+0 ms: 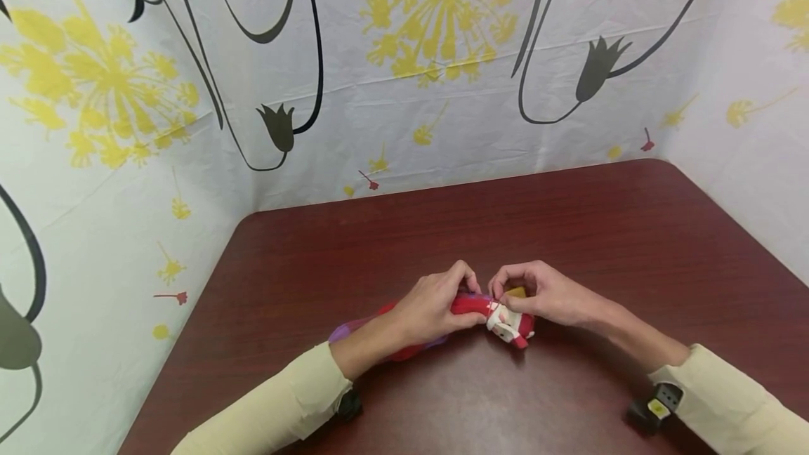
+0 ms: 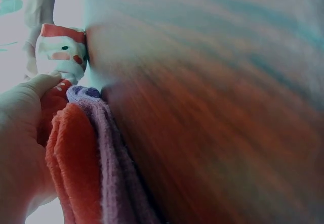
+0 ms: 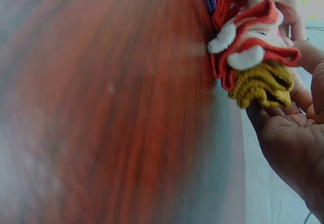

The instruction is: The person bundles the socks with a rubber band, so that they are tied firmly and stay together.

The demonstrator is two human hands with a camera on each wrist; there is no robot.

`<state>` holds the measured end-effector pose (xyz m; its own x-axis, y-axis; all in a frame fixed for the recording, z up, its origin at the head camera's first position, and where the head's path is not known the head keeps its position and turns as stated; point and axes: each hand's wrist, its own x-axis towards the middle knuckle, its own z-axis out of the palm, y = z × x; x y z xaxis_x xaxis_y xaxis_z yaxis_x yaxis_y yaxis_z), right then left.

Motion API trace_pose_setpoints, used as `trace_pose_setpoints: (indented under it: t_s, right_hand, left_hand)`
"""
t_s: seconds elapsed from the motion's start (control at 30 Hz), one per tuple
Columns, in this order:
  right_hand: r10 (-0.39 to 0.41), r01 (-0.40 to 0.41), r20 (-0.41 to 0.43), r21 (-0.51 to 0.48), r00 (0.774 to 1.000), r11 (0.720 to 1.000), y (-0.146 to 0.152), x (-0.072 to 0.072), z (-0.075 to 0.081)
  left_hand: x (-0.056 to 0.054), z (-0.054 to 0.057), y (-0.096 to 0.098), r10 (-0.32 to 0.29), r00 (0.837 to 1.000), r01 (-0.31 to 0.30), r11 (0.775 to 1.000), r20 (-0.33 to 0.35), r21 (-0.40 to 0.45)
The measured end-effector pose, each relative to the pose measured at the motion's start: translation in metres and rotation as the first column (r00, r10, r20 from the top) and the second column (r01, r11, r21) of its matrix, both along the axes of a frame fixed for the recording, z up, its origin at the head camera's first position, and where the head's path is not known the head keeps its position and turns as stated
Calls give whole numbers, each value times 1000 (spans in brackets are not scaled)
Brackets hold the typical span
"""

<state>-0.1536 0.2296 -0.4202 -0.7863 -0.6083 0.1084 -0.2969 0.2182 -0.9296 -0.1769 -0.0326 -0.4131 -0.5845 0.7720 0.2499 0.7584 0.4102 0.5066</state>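
Note:
A pair of red Santa-face socks (image 1: 505,321) lies sideways over the table, layered with purple socks (image 1: 341,332) and socks with mustard cuffs (image 3: 263,85). My left hand (image 1: 430,307) grips the bundle from above, thumb on the near side just below the white-bearded face. At the cuff end my right hand (image 1: 550,293) pinches the layers between thumb and fingers, close to the mustard cuff. White fluffy trim (image 3: 245,57) shows on the folded red fabric in the right wrist view. Orange-red toes (image 2: 73,158) hang beside the purple fabric below the left palm. The palm hides the bundle's middle.
The dark red-brown wooden table (image 1: 493,230) spreads around both hands, its rounded far corners meeting a white cloth backdrop (image 1: 354,118) with yellow and grey flowers. Cream sleeves cover both forearms, and a black wrist device (image 1: 657,406) sits at the right cuff.

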Motion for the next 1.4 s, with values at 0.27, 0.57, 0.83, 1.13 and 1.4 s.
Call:
trace_pose_setpoints:
  t_s: [0.27,0.57,0.83,1.13,1.4]
  right_hand:
    - [36,-30,-139,43,990,999,6,-4,5]
    - [12,-2,-155,62,988,998,3,-4,5]
    - [-38,51,-152,84,988,995,-2,-5,6]
    - [-59,104,-262,163,963,981,-10,-5,3]
    - [-98,128,-133,246,986,961,-4,-1,8]
  left_hand:
    - [0,-1,-1,-4,1000,4,1000,15,-18]
    - [1,0,-1,-8,1000,8,998,4,-57]
    - [1,1,1,-44,999,44,997,9,-70]
    - [0,1,1,-64,998,63,994,-2,-86]
    - [0,1,0,-40,999,41,996,15,-77]
